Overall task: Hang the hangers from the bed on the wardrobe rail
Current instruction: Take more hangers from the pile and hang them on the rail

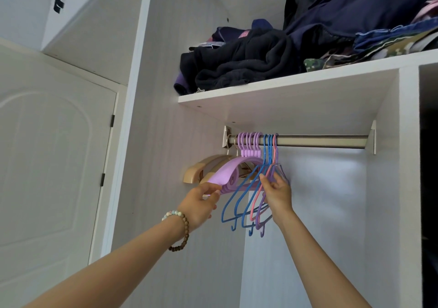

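Two bare forearms reach up from the bottom of the view. The left hand [199, 207] wears a bracelet of brown and pale round beads [180, 228] on its wrist. Its fingers are curled narrowly round the near tip of the broad lilac plastic hangers [227, 172], with the thumb on top. To its right, close but apart, the right hand [279, 195] pinches the thin blue, pink and purple hangers [237, 197] at their sloping shoulders. Its fingertips are closed on the pink and purple ones. The small hooks on the lower bars of these thin hangers dangle below and between the two hands.

Just beyond the left hand, partly behind the lilac stack, are broad beige plastic hangers [201, 168]. All these hangers hang by their hooks, bunched together, at the left end of the round silver metal wardrobe rail [320, 140] above the hands. The rail runs on to the right past the right hand, between two white brackets under a white wooden shelf [272, 89].

On the shelf, high above both hands, lies a heap of dark navy and black clothes [241, 66], with camouflage-patterned fabric [313, 64] to its right. Far to the left of the left hand stands a white panelled door [47, 156].
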A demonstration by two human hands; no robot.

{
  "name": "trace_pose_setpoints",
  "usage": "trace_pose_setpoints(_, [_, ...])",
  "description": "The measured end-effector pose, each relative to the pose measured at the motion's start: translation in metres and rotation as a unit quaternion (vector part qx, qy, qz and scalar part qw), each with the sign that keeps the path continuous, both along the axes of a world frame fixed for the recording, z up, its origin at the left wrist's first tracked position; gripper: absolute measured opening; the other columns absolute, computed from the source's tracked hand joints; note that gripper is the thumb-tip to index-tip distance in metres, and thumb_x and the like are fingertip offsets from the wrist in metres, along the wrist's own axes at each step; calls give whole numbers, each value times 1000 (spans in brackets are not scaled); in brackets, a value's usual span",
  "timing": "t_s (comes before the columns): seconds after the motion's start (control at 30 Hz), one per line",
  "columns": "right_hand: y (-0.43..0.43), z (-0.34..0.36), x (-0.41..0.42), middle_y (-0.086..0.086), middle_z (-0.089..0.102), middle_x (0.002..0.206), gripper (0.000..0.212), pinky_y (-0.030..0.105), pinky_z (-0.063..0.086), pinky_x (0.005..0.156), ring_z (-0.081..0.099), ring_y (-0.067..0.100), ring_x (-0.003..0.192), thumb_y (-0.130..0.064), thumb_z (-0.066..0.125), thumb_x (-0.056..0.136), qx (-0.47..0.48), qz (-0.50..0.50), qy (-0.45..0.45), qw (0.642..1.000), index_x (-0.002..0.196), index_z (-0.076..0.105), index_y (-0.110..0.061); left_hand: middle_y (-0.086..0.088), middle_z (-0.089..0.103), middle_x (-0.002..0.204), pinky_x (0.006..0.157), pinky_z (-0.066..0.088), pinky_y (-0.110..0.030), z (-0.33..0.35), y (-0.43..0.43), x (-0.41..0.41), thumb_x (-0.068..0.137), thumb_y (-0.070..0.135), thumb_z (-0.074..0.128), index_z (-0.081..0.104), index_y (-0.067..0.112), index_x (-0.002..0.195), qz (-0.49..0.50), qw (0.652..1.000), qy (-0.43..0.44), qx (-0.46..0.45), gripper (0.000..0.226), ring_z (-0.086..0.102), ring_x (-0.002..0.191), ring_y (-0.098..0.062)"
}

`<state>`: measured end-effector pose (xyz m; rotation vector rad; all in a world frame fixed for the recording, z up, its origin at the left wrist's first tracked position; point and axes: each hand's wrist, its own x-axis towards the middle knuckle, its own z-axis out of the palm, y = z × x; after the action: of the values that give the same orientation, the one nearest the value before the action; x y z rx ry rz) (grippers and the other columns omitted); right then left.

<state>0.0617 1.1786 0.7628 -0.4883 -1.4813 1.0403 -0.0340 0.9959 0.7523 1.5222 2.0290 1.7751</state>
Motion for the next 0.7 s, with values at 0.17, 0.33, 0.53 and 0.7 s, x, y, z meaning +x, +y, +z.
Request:
trace_pose_setpoints(0.17, [-4, -5, 4, 10, 63, 96, 56, 30, 44, 77, 58, 18, 90, -30, 68, 83, 16, -21, -65, 998, 132, 50, -12, 1, 53, 109, 70, 51, -26, -4, -7, -6, 97, 22, 42, 55, 16, 119, 1, 1000, -11, 6, 26, 58, 85, -15])
trace_pose_setpoints(0.33, [-35, 0, 12, 9, 30, 144, 81, 44, 37, 107, 31, 25, 135, -45, 71, 77, 125, -118, -100, 980, 144, 33, -21, 1, 53, 109, 66, 48, -23, -10, -32, -17, 96, 21, 43, 56, 16, 118, 10, 1000, -13, 15, 25, 57, 77, -11])
trace_pose_setpoints(0.53, [-141, 11, 0, 1, 21, 152, 76, 29, 20, 112, 20, 15, 141, -36, 68, 82, 241, -54, -75, 966, 145, 30, -23, -1, 56, 120, 89, 49, -32, -9, -112, -36, 96, 28, 44, 54, 22, 121, 59, 998, -3, 27, 28, 59, 101, -17])
trace_pose_setpoints(0.7, [-245, -2, -49, 3, 20, 153, 71, 22, 13, 114, 16, 13, 143, -35, 66, 84, 261, 33, -85, 961, 144, 33, -18, 7, 49, 132, 91, 33, -21, -26, -238, -59, 95, 39, 42, 43, 24, 136, 129, 991, 14, 20, 44, 48, 115, -7])
